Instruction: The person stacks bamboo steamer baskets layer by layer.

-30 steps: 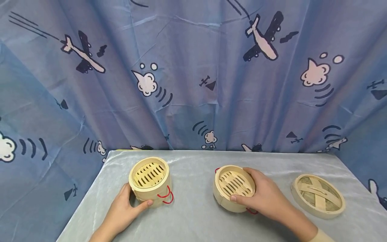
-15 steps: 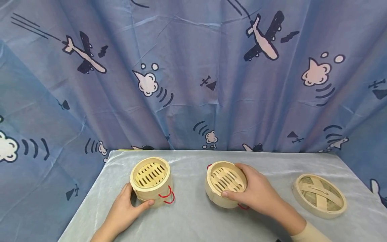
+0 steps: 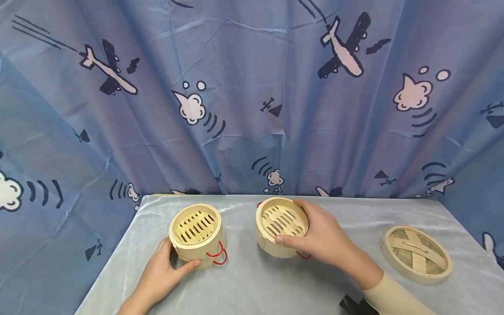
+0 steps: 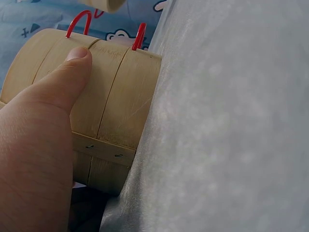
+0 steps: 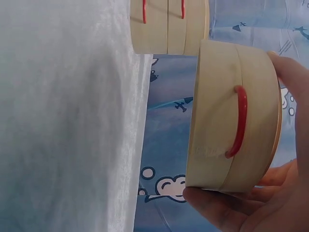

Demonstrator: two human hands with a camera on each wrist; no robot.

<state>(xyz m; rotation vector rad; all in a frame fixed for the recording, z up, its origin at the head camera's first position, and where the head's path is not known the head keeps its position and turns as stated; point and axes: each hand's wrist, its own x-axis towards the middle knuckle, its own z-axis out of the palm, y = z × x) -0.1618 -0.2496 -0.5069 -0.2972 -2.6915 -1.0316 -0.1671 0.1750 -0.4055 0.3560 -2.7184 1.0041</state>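
At the left of the table stands a stack of two bamboo steamer baskets (image 3: 198, 251), the slatted floor of the upper one showing. My left hand (image 3: 159, 273) grips its near left side, the thumb (image 4: 72, 72) lying along the wall in the left wrist view. Red loop handles (image 4: 79, 21) stick out from the stack. My right hand (image 3: 324, 238) holds another bamboo steamer basket (image 5: 217, 121), its thumb over the rim and other fingers partly hidden behind and below. That basket hangs above the table, apart from the stack, with a red handle (image 5: 241, 121) on its side.
A round bamboo steamer lid (image 3: 417, 258) with crossed strips lies on the table at the right. A grey cloth (image 3: 244, 288) covers the table. Behind hangs a blue curtain (image 3: 244, 109) printed with planes. A dark object (image 3: 356, 305) shows beside the right sleeve.
My right hand has lifted its basket and carried it left, closer to the stack. The left hand, the stack and the lid have stayed put.
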